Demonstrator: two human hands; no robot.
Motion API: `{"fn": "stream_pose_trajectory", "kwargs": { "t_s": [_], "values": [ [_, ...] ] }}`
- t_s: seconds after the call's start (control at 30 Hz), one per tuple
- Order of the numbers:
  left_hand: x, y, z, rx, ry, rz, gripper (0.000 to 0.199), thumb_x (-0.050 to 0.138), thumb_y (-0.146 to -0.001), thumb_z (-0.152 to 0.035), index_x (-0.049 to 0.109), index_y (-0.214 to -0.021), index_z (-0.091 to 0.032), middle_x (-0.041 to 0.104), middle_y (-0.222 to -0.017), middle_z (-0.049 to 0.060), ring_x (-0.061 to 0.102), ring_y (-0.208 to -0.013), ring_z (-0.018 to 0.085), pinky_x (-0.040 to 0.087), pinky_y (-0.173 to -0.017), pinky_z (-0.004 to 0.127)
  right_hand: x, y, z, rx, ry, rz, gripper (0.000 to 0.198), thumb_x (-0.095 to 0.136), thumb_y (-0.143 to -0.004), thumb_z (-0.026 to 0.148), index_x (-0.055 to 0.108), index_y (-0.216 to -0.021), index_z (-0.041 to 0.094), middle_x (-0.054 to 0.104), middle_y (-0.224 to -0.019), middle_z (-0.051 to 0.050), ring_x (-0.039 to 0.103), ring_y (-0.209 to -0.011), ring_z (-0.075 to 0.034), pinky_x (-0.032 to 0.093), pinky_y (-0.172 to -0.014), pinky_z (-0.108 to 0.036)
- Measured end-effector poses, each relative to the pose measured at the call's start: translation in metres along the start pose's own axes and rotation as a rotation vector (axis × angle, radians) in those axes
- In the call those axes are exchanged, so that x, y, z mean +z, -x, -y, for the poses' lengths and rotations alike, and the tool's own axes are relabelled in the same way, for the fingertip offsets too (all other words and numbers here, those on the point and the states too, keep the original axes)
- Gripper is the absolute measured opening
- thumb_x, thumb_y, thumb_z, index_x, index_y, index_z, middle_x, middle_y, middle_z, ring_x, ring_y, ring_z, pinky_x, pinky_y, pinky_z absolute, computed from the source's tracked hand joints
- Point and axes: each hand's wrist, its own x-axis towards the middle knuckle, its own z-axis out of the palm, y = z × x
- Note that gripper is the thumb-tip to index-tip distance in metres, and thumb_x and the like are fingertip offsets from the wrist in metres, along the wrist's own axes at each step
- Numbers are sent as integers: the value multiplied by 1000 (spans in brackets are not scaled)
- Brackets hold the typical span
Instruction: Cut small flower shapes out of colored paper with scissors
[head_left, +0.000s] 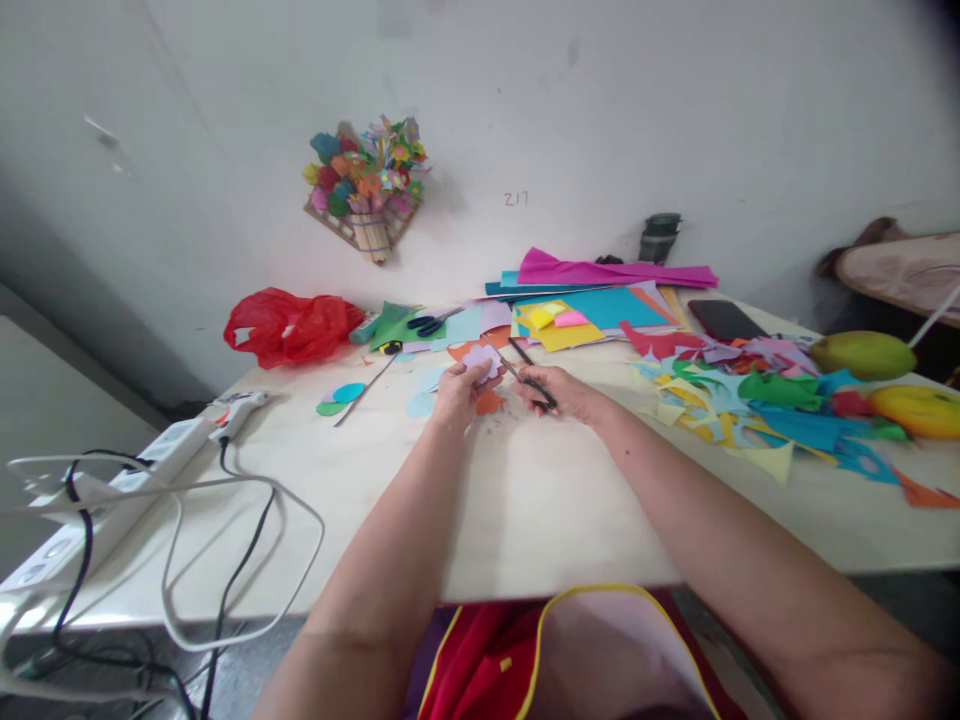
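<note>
My left hand pinches a pale purple paper flower with a scalloped edge, above the middle of the table. Close on its right, my right hand is closed around the dark handles of a pair of scissors. The scissor blades point toward the flower; whether they touch it I cannot tell. Orange paper pieces lie under and beside the left hand. Light blue paper circles rest just left of it, and tiny scraps are strewn between the hands.
Colored paper scraps spread at right by two mangoes and a phone. Paper sheets and a second pair of scissors lie behind. A red plastic bag, glue gun and corded power strip occupy the left.
</note>
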Motion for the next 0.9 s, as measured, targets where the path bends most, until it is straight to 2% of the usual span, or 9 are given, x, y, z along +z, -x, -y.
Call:
{"fn": "stream_pose_trajectory", "kwargs": {
  "t_s": [0.33,0.6,0.9],
  "values": [
    [1,-1,1,12,-6,-23,14,69,-67,-10,65,-80,-9,69,-78,7,70,-74,19,56,-79,35,6,4,12,36,-22,-33,18,65,-76,28,53,-74,15,51,-49,4,45,-36,-6,25,-31,-17],
    [1,-1,0,23,3,-39,15,70,-66,-10,65,-80,-8,69,-77,8,69,-73,18,56,-83,37,5,5,11,22,-20,-26,17,64,-78,28,53,-72,16,52,-50,3,45,-37,-7,26,-31,-17],
    [1,-2,2,40,7,-33,12,68,-66,-9,66,-77,-8,69,-74,8,68,-68,17,57,-81,37,5,1,7,29,-21,-31,20,65,-77,32,53,-75,16,52,-48,4,44,-36,-7,27,-31,-17]
  ]
}}
